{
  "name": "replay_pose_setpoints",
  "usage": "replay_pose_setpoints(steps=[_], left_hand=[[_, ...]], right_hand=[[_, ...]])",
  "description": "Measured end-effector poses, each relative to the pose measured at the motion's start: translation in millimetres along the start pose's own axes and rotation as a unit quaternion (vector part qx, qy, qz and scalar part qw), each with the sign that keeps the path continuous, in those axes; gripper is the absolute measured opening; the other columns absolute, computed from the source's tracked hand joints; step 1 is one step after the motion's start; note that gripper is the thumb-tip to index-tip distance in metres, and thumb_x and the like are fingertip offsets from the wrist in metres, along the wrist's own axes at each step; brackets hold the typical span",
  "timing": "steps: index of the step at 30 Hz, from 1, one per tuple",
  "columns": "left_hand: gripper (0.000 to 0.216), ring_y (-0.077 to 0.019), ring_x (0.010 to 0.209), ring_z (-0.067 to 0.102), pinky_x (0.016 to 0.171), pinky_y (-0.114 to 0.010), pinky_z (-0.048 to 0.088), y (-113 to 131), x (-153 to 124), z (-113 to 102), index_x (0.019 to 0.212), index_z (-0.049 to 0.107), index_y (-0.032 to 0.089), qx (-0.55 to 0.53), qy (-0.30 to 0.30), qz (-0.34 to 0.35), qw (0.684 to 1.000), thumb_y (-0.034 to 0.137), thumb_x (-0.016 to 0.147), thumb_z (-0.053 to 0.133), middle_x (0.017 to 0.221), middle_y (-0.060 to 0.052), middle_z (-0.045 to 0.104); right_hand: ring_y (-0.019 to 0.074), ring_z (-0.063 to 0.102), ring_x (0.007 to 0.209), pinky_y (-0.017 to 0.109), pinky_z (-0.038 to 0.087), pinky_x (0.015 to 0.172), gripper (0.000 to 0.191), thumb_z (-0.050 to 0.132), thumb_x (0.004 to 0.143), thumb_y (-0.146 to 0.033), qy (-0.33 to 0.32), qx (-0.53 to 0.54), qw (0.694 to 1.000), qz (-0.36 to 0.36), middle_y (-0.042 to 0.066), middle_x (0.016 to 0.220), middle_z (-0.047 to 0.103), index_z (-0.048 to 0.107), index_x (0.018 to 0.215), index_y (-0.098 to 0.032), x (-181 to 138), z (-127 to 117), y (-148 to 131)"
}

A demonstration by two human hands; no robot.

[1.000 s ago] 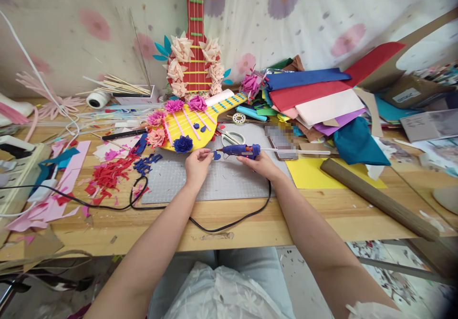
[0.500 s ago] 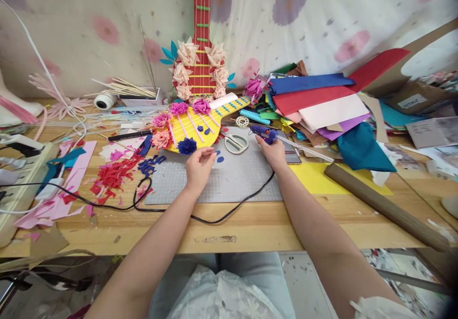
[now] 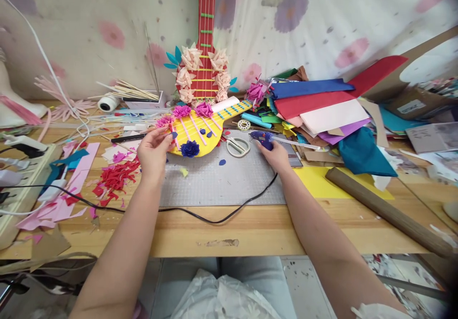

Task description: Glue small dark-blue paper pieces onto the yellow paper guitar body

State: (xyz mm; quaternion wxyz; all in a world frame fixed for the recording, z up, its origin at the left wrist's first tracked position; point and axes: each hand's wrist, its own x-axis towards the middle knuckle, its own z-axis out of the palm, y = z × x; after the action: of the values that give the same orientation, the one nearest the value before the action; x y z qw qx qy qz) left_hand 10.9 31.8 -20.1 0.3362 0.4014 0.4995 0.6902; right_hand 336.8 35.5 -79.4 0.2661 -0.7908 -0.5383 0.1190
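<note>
My left hand point(image 3: 153, 151) is at the left end of the yellow paper guitar point(image 3: 203, 140), fingers pinched on a small blue piece point(image 3: 174, 135) held against the guitar's body. Pink and blue paper flowers point(image 3: 189, 149) sit on that guitar. My right hand point(image 3: 276, 155) grips a blue glue gun point(image 3: 263, 139), which rests low near the far right corner of the grey cutting mat point(image 3: 222, 185). The gun's black cord point(image 3: 214, 219) trails across the mat and the table's front.
White-handled scissors point(image 3: 236, 146) lie between my hands, and a loose blue piece point(image 3: 222, 162) lies on the mat. A red paper guitar point(image 3: 204, 70) stands against the wall. Coloured sheets point(image 3: 322, 104) pile up at right, red scraps point(image 3: 114, 178) at left, and a brown roll point(image 3: 386, 209) lies at front right.
My left hand moved left from the mat to the guitar's left end. My right hand carried the glue gun away from the middle to the mat's far right.
</note>
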Motion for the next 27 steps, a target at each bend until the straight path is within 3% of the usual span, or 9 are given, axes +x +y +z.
replay_pose_setpoints(steps=[6, 9, 11, 13, 16, 18, 22, 27], left_hand=[[0.032, -0.0112, 0.065, 0.064, 0.055, -0.021, 0.054, -8.5, -1.6, -19.4, 0.087, 0.067, 0.014, -0.001, -0.013, -0.059, 0.998, 0.014, 0.055, 0.073, 0.076, -0.002, 0.067], [0.031, -0.012, 0.067, 0.064, 0.057, -0.022, 0.054, -11.8, -4.1, -19.9, 0.086, 0.066, 0.013, 0.001, -0.008, -0.081, 0.997, 0.011, 0.055, 0.072, 0.075, -0.003, 0.067], [0.03, -0.0125, 0.067, 0.064, 0.059, -0.024, 0.055, -12.6, -4.2, -19.3, 0.085, 0.065, 0.013, -0.002, 0.004, -0.085, 0.996, 0.01, 0.056, 0.071, 0.076, -0.003, 0.066], [0.028, -0.0121, 0.066, 0.064, 0.06, -0.025, 0.055, -13.1, -3.6, -18.9, 0.083, 0.064, 0.013, -0.008, 0.02, -0.08, 0.997, 0.01, 0.057, 0.07, 0.075, -0.003, 0.066], [0.026, -0.0104, 0.062, 0.062, 0.06, -0.024, 0.054, -14.2, -2.5, -19.2, 0.08, 0.062, 0.014, -0.021, 0.037, -0.074, 0.996, 0.01, 0.056, 0.07, 0.071, -0.001, 0.064], [0.026, -0.0094, 0.06, 0.061, 0.059, -0.024, 0.054, -14.8, -2.3, -20.1, 0.079, 0.059, 0.014, -0.024, 0.044, -0.078, 0.996, 0.01, 0.055, 0.07, 0.069, 0.001, 0.063], [0.029, -0.0076, 0.057, 0.059, 0.056, -0.021, 0.053, -15.5, -2.5, -22.0, 0.08, 0.056, 0.015, -0.028, 0.048, -0.09, 0.994, 0.012, 0.054, 0.069, 0.065, 0.003, 0.06], [0.033, -0.0075, 0.057, 0.059, 0.054, -0.02, 0.052, -17.3, -2.5, -23.5, 0.084, 0.053, 0.016, -0.013, 0.02, -0.105, 0.994, 0.014, 0.054, 0.069, 0.065, 0.004, 0.059]], right_hand=[[0.0346, 0.05, 0.107, 0.044, 0.038, 0.088, 0.051, 0.066, 0.066, -0.048, 0.068, -0.144, 0.986, -0.049, 0.023, 0.104, 0.058, 0.054, 0.095, -0.008, -20.0, -24.2, 4.3], [0.0322, 0.054, 0.094, 0.043, 0.041, 0.079, 0.046, 0.067, 0.065, -0.05, 0.006, -0.144, 0.988, -0.052, 0.016, 0.093, 0.06, 0.052, 0.09, -0.014, -33.1, -33.5, -2.8], [0.0284, 0.055, 0.087, 0.041, 0.043, 0.075, 0.042, 0.066, 0.066, -0.05, -0.029, -0.101, 0.99, -0.099, 0.011, 0.088, 0.059, 0.051, 0.088, -0.018, -41.3, -30.1, -16.3], [0.0262, 0.054, 0.09, 0.039, 0.043, 0.078, 0.04, 0.065, 0.069, -0.047, -0.017, -0.034, 0.978, -0.207, 0.01, 0.093, 0.058, 0.051, 0.092, -0.019, -48.2, -17.4, -38.0], [0.0271, 0.049, 0.105, 0.042, 0.04, 0.09, 0.048, 0.065, 0.071, -0.043, 0.005, 0.046, 0.932, -0.361, 0.013, 0.109, 0.055, 0.048, 0.109, -0.018, -55.7, 13.7, -81.1], [0.0288, 0.044, 0.113, 0.045, 0.036, 0.095, 0.059, 0.066, 0.07, -0.043, 0.004, 0.062, 0.909, -0.413, 0.016, 0.119, 0.05, 0.046, 0.118, -0.016, -59.3, 36.1, -110.5], [0.0304, 0.036, 0.121, 0.047, 0.028, 0.103, 0.074, 0.066, 0.067, -0.042, 0.009, 0.064, 0.89, -0.451, 0.017, 0.129, 0.043, 0.04, 0.129, -0.013, -65.5, 69.0, -154.8], [0.029, 0.033, 0.124, 0.048, 0.022, 0.106, 0.07, 0.058, 0.072, -0.036, 0.029, 0.067, 0.908, -0.413, 0.015, 0.13, 0.042, 0.035, 0.135, -0.016, -71.8, 82.8, -177.5]])
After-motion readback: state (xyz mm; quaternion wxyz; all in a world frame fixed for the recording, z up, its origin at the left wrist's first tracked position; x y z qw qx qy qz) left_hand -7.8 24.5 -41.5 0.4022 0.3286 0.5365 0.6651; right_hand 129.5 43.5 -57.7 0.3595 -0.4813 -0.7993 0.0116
